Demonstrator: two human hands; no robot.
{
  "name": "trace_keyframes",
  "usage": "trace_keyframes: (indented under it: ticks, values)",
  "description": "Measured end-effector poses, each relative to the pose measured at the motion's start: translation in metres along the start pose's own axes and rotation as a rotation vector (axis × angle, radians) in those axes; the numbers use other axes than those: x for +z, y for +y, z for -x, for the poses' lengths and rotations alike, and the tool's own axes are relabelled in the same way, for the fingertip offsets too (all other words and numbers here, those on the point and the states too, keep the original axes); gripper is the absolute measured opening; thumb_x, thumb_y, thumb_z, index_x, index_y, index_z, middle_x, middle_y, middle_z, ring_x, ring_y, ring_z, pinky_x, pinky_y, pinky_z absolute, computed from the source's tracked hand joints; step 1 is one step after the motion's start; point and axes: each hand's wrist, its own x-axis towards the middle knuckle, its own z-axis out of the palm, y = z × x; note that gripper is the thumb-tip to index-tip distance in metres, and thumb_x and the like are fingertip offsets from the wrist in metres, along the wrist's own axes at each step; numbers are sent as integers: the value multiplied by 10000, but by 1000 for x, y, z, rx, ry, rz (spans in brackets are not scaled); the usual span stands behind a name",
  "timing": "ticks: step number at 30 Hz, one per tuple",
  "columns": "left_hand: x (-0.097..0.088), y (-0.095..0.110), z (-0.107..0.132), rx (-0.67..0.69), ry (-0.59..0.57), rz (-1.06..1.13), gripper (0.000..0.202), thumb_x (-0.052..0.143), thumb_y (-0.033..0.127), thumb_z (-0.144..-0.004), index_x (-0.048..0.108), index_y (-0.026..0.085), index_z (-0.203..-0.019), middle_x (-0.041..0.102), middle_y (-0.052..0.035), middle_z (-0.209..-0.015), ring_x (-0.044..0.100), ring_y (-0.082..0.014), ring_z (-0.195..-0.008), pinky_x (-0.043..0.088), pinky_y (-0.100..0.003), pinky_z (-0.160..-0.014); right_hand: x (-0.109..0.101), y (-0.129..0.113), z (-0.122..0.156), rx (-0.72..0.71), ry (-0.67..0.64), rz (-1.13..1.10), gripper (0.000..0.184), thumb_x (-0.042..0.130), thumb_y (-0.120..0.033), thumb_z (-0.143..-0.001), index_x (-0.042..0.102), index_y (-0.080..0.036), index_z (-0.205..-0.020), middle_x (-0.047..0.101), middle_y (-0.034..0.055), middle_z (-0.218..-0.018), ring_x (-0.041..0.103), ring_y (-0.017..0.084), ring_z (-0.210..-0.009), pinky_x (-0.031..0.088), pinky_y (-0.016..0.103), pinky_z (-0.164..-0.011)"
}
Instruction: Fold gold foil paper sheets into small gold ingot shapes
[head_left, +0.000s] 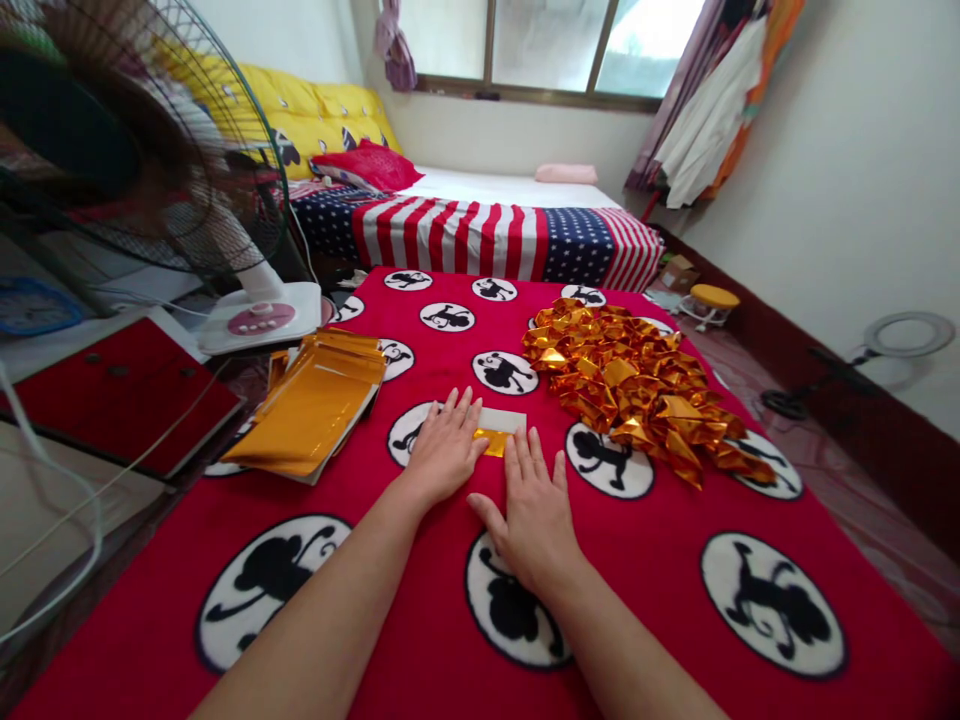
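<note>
Between my hands lies a small sheet of gold foil paper (493, 442) with a pale strip along its far edge, flat on the red cloth (420, 610). My left hand (448, 445) rests palm down over its left end, fingers stretched out. At its right end the fingertips of my right hand (536, 505) press down, with the thumb spread away. Both hands are open and flat; part of the sheet is hidden under them. To the left sits a stack of gold foil sheets (315, 400). A heap of folded shiny gold foil pieces (622, 380) lies to the right.
An electric fan (259, 300) stands at the left beside a red drawer front (120, 390), with a white cable (94, 530) hanging nearby. Beyond the cloth is a bed with a striped, starred cover (480, 235). A yellow stool (715, 297) and a ring light (907, 333) are at the right.
</note>
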Motion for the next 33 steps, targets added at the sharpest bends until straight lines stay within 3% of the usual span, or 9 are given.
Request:
trace_keyframes:
  ticks: [3, 5, 7, 16, 23, 27, 29, 31, 33]
  values:
    - [1, 1, -1, 0, -12, -46, 577, 354, 353, -949, 305, 145, -1485, 198, -101, -1585, 150, -290, -1469, 170, -516, -1175, 1, -11, -4, -115, 21, -38, 889, 430, -673, -860, 278, -67, -1492, 157, 169, -1572, 89, 310, -1471, 11, 542, -1166]
    - [1, 2, 0, -3, -12, -70, 565, 338, 325, -951, 304, 146, -1486, 205, -93, -1585, 162, -283, -1467, 183, -515, -1173, 3, -16, -8, -154, -33, -79, 926, 386, -704, -861, 254, -42, -1494, 181, 180, -1564, 136, 289, -1467, 80, 499, -1176]
    - [1, 3, 0, -8, -5, -85, 564, 339, 309, -949, 300, 146, -1487, 213, -87, -1583, 171, -276, -1466, 189, -524, -1170, 5, -15, -10, -136, -82, -89, 953, 372, -722, -855, 241, -27, -1494, 186, 190, -1562, 157, 284, -1463, 131, 477, -1174]
    - [-3, 0, 5, -148, 92, -76, 525, 359, 295, -949, 363, 198, -1465, 265, -77, -1568, 223, -285, -1452, 197, -561, -1160, -3, 12, -4, 26, -116, 0, 866, 430, -656, -872, 278, -72, -1494, 163, 165, -1573, 133, 302, -1466, 133, 507, -1164]
    - [-1, 0, 4, -167, 155, -32, 493, 411, 271, -929, 446, 229, -1419, 340, -72, -1539, 294, -287, -1425, 232, -558, -1150, -3, 13, -3, 6, 7, -51, 622, 475, -488, -923, 428, -122, -1423, 353, 149, -1520, 305, 292, -1407, 226, 485, -1135]
    - [-2, -1, 2, -170, 191, 18, 459, 446, 254, -916, 507, 269, -1370, 386, -59, -1518, 327, -289, -1408, 250, -561, -1139, -3, 22, -15, 23, 154, -142, 355, 518, -357, -917, 618, -178, -1206, 598, 111, -1281, 532, 267, -1166, 386, 407, -1012]
    - [-2, -2, 1, -170, 206, 53, 440, 480, 252, -902, 543, 283, -1337, 419, -53, -1499, 348, -290, -1396, 259, -554, -1135, -3, 27, -27, 91, 245, -200, 358, 531, -342, -906, 603, -161, -1207, 624, 120, -1180, 578, 251, -1052, 440, 371, -919]
    - [-2, -6, -1, -172, 231, 103, 428, 527, 259, -881, 570, 279, -1306, 458, -51, -1473, 375, -283, -1378, 272, -537, -1134, -2, 33, -42, 155, 300, -259, 416, 545, -328, -890, 547, -153, -1268, 581, 131, -1242, 600, 229, -990, 467, 332, -827]
    - [-1, -9, -3, -180, 268, 161, 426, 587, 270, -847, 594, 266, -1273, 508, -51, -1432, 411, -276, -1351, 294, -513, -1131, -1, 37, -56, 217, 263, -270, 395, 551, -331, -881, 559, -175, -1243, 629, 99, -1141, 619, 212, -901, 457, 307, -733]
